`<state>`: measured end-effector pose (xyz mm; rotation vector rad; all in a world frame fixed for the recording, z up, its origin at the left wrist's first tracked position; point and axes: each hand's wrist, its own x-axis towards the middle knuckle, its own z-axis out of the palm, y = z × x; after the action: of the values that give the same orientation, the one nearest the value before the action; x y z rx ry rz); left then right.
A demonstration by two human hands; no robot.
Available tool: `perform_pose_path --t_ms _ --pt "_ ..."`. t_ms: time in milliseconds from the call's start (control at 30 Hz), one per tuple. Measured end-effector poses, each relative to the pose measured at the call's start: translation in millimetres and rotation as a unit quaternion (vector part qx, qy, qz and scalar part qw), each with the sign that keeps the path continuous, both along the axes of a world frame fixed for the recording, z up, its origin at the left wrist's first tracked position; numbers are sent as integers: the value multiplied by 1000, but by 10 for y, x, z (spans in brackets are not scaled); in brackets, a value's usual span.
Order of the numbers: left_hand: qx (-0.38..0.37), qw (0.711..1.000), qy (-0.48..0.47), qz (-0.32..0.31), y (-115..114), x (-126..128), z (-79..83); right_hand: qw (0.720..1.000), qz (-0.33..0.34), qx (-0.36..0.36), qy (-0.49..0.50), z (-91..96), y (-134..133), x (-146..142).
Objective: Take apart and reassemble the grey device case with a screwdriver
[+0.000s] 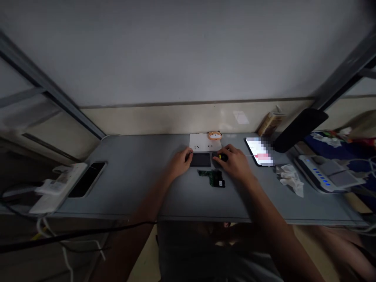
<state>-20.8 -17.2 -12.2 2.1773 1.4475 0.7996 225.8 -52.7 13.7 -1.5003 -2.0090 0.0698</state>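
Note:
My right hand (235,161) is closed round a screwdriver (223,157) with a black and yellow handle; its thin shaft points to the right. Just left of these fingertips is a small dark piece I cannot make out. At the left end of a dark rectangular panel (201,159), my left hand (181,162) has its fingers drawn together around something small and dark. Behind the panel lies a white sheet (202,140) with several tiny dark screws (196,147) on it. A green circuit board (210,176) with a black part rests nearer to me.
An orange animal-faced case (215,135) sits at the sheet's back edge. To the right are a lit phone (260,152), a crumpled tissue (290,178), a drink carton (269,123) and a white charging station (326,176). A dark phone (88,179) and a power strip (60,190) lie left.

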Motion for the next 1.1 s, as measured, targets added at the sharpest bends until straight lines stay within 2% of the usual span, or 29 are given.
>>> perform_pose_path --t_ms 100,233,333,433,567,700,833,933,1100 --pt "-1 1000 4 1 0 2 -2 999 47 1 -20 28 -221 -18" --pt "16 1000 7 21 27 -12 -22 988 103 -48 -102 13 -508 -31" --pt "22 998 14 59 60 -37 -35 978 114 -94 -150 23 -609 -19" --pt "18 997 29 65 83 -54 -39 969 132 -123 -168 55 -618 0" --pt "22 997 47 50 80 -45 -31 967 154 -128 -158 121 -496 -11" --pt "23 997 61 47 76 -34 -18 981 128 -62 -134 258 -196 -101" --pt "23 997 68 41 88 -42 -19 971 108 -98 -190 363 101 -212" --pt "26 997 63 38 100 -48 -30 969 113 -112 -191 317 194 -247" --pt "39 997 64 17 117 -45 -38 977 121 -105 -139 151 191 -202"
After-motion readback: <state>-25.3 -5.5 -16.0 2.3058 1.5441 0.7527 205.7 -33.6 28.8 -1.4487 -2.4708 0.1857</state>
